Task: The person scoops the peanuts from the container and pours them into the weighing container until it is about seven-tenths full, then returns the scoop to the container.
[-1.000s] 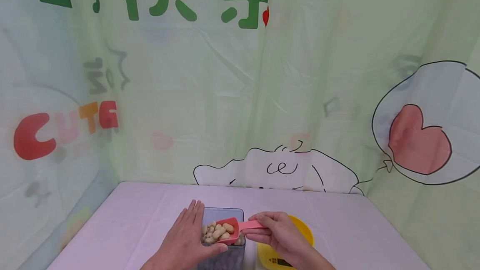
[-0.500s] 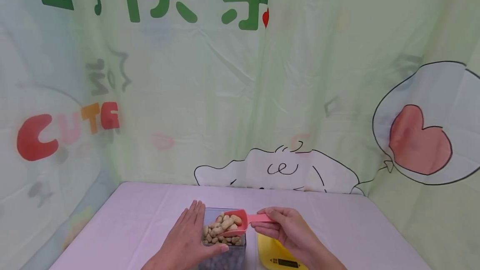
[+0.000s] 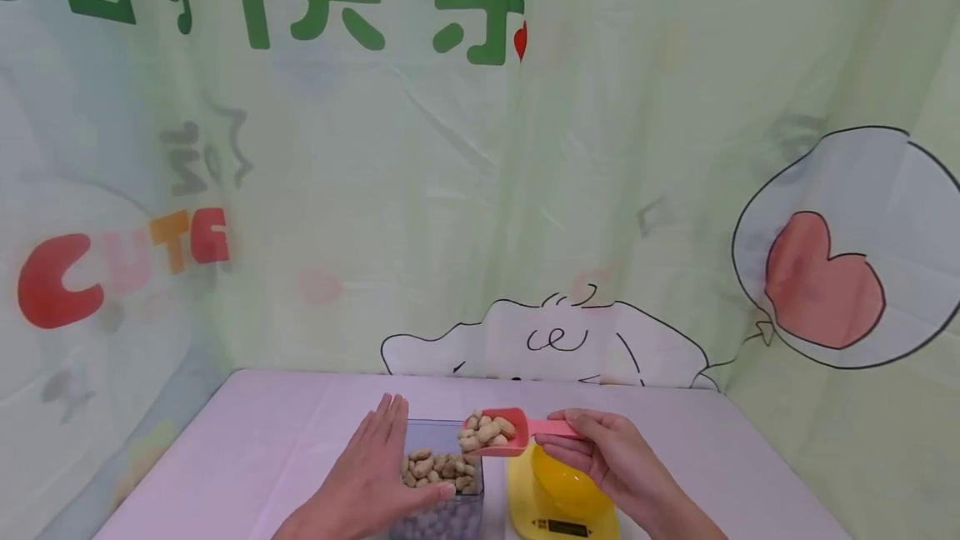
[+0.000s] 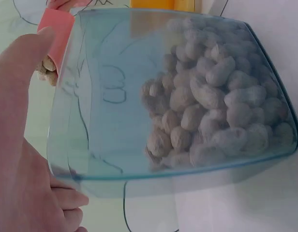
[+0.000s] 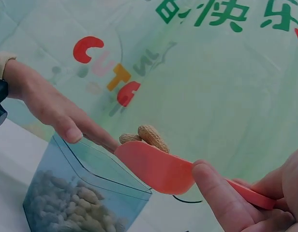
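A clear bluish plastic container (image 3: 433, 435) holds a heap of unshelled peanuts (image 3: 435, 472). My left hand (image 3: 366, 475) lies along its left side with straight fingers, and the thumb reaches across the front rim. In the left wrist view the container wall (image 4: 105, 130) shows the peanuts through it. Between thumb and fingers, my right hand (image 3: 618, 458) grips the handle of a pink-red scoop (image 3: 519, 432). Loaded with peanuts (image 5: 153, 137), the scoop is raised level over the container's right rim, its handle end reaching above a yellow bowl (image 3: 562, 486).
A yellow kitchen scale (image 3: 528, 515) with a dark display stands right of the container and bears the bowl. Pale pink cloth covers the table (image 3: 285, 415). A printed curtain (image 3: 420, 215) hangs behind it and at both sides.
The right hand has lifted the loaded scoop out of the container and moved it to the right, uncovering the peanuts and more of the yellow bowl. The left hand stays at the container.
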Demonstrator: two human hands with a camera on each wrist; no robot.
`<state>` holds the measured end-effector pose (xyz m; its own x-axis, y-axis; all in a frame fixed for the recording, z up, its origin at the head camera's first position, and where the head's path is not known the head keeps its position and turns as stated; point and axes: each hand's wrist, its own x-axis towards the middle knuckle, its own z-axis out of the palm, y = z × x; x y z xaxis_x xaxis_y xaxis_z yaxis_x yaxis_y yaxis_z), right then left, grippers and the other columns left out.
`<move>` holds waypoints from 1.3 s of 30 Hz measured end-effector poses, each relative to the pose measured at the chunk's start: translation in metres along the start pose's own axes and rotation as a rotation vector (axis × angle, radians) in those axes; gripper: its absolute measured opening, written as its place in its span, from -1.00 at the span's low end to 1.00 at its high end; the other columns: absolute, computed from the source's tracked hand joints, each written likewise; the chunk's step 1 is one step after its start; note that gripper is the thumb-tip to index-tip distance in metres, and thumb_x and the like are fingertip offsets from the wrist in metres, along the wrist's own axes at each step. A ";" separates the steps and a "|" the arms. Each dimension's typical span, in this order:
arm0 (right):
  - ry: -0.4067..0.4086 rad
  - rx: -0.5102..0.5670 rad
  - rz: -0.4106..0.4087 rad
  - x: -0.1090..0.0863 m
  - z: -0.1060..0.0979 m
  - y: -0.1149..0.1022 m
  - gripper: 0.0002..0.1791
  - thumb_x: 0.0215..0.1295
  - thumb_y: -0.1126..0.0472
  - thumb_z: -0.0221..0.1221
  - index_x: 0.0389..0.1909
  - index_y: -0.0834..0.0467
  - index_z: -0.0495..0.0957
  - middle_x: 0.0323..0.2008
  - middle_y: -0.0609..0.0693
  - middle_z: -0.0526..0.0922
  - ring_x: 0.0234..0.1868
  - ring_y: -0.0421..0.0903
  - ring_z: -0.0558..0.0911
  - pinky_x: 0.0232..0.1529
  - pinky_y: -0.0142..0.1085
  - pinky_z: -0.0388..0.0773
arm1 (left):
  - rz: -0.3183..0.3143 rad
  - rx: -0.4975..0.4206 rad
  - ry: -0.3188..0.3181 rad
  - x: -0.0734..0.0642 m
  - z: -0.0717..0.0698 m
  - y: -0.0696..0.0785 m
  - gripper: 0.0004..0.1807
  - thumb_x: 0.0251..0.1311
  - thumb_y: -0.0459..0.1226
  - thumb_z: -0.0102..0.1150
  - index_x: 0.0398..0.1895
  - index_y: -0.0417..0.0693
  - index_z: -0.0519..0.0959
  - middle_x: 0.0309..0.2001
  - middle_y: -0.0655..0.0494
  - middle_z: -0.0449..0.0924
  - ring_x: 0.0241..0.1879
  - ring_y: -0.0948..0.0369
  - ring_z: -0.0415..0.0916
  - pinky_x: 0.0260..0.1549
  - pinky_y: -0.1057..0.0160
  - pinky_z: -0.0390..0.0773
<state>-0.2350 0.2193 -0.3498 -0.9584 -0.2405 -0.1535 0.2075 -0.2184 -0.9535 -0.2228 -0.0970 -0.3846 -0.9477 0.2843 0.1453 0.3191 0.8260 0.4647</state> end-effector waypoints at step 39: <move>0.276 0.080 0.048 -0.034 -0.092 0.001 -0.64 0.59 0.20 -0.11 0.15 0.34 0.50 -0.10 0.14 0.74 -0.03 0.05 0.75 0.12 -0.11 0.61 | 0.267 0.309 -0.147 0.047 0.042 0.094 0.10 0.16 0.50 -0.17 0.56 -0.06 0.10 0.59 0.06 -0.01 0.59 0.12 -0.09 0.54 0.02 0.04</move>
<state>-0.2196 0.3141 -0.3696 -0.9619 0.0118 -0.2730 0.2581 -0.2895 -0.9217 -0.2368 0.0141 -0.3710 -0.8266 0.5558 0.0888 0.5628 0.8146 0.1406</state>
